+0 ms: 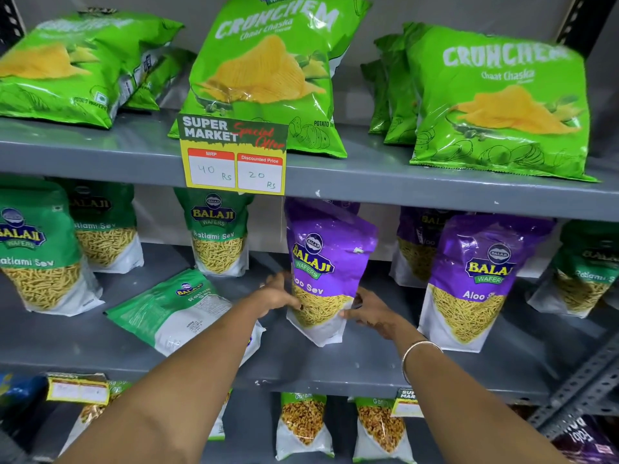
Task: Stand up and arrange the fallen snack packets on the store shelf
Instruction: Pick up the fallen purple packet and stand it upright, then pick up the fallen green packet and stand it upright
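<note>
Purple Aloo Sev packet (326, 262) stands slightly tilted at centre of the middle shelf (335, 366). Left hand (279, 293) and right hand (371, 314) grip its lower sides with fingers closed on it. Green Ratlami Sev packet (174, 313) lies flat at 9 o'clock from it.

i read bright, even overhead light; glare on the green crisp bags (264, 72); below them soft shadows; edges bowed, slightly blurred.

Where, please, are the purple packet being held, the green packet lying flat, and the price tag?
purple packet (321, 262): head view, on its logo.
green packet (177, 313), lying flat: head view, middle of its face.
price tag (234, 155): head view, centre of the card.
</note>
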The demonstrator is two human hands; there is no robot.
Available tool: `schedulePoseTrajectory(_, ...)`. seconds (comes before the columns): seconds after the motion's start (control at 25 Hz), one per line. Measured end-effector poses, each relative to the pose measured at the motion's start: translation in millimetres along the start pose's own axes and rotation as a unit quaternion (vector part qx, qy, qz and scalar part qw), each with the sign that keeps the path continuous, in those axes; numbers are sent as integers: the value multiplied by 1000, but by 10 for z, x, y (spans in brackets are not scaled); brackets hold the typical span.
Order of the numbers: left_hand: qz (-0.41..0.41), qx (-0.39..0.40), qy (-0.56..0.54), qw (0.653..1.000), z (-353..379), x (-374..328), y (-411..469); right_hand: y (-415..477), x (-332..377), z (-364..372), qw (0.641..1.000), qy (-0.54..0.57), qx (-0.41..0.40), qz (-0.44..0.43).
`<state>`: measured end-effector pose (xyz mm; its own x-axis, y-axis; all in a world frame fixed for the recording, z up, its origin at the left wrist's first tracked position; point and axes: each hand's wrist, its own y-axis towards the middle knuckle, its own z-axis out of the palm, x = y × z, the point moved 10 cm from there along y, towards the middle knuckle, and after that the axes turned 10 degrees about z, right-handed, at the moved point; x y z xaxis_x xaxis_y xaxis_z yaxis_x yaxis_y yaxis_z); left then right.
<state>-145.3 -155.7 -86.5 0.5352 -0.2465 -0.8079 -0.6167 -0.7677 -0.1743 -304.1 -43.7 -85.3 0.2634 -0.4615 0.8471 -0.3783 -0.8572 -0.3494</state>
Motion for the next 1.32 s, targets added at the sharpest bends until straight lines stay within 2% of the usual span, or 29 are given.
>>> schedulePoseTrajectory(0.2,-13,-41,-83,996,24,134,48,125,-129,-231,995,47,-87,3)
schedulePoseTrajectory(0.4,13,-44,-54,997,128,366,342,21,39,-31,995,92,26,-41)
schedulePoseTrajectory(0.6,19,-65,-47,997,152,328,326,2,112,-28,993,97,1,-72)
schedulePoseTrajectory(0.68,18,-54,-43,997,189,363,374,-10,121,9,994,91,28,-63)
schedulePoseTrajectory(0.76,25,-49,-23,998,165,307,307,-25,62,82,995,69,69,-8)
schedulePoseTrajectory(0.84,28,-58,5,998,33,124,101,-98,-121,110,991,1,84,101)
schedulePoseTrajectory(0.92,17,-113,52,992,-235,-67,-164,-140,-312,111,974,-59,106,190)
schedulePoseTrajectory(1.0,-1,-165,104,981,-551,-63,-346,-206,-304,237,961,-57,146,230)
schedulePoseTrajectory(1.12,-57,-208,184,959,-1042,194,-584,-309,-55,587,940,-141,188,248)
schedulePoseTrajectory(1.2,-110,-227,193,948,-1366,528,-747,-314,272,911,947,-156,176,220)
schedulePoseTrajectory(1.32,-173,-226,198,938,-1757,1083,-976,-62,788,1222,972,-192,52,121)
